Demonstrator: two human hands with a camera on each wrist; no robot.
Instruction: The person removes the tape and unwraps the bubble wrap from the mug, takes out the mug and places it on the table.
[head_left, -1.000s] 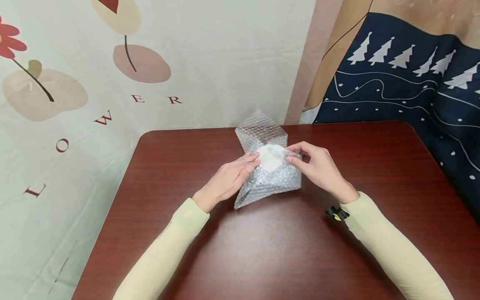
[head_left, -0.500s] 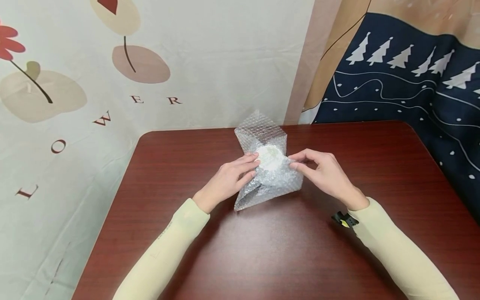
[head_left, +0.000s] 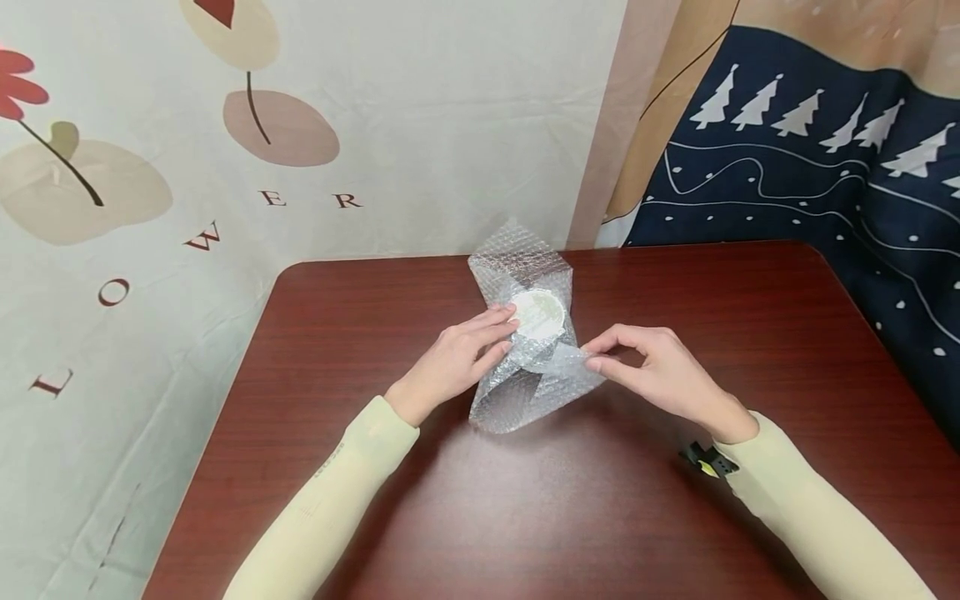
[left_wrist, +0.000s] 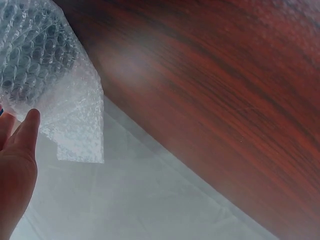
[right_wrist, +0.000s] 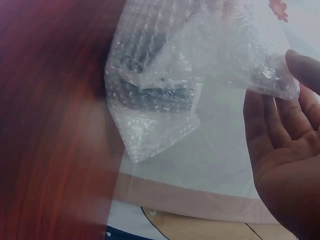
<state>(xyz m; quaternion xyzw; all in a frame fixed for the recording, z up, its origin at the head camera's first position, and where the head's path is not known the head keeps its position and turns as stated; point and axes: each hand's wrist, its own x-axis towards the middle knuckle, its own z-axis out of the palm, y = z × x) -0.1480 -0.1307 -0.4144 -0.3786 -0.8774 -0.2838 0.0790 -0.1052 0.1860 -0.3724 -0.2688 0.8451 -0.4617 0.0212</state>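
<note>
Clear bubble wrap [head_left: 517,258] lies around a round object with a pale, whitish top [head_left: 538,314] near the table's back edge. The left hand [head_left: 453,358] rests against the object's left side, its fingers nearly straight on the wrap. Between thumb and index finger, the right hand [head_left: 660,371] pinches a corner of the wrap on the right. In the right wrist view that sheet [right_wrist: 225,45] stretches from the object to the right hand [right_wrist: 285,135]. The left wrist view shows the left hand [left_wrist: 20,160] touching the wrap [left_wrist: 75,100]. The object's body is mostly hidden inside.
The dark red wooden table [head_left: 360,292] has rounded back corners. Behind it hangs a pale cloth [head_left: 450,150] with flower shapes and letters. A dark blue cloth [head_left: 757,179] with white trees hangs at the right. A black band [head_left: 708,460] is by the right sleeve.
The right hand has moved right and toward the front edge, drawing the pinched wrap corner off the object's pale top. The near fold of wrap has opened wider. The left hand has stayed nearly still.
</note>
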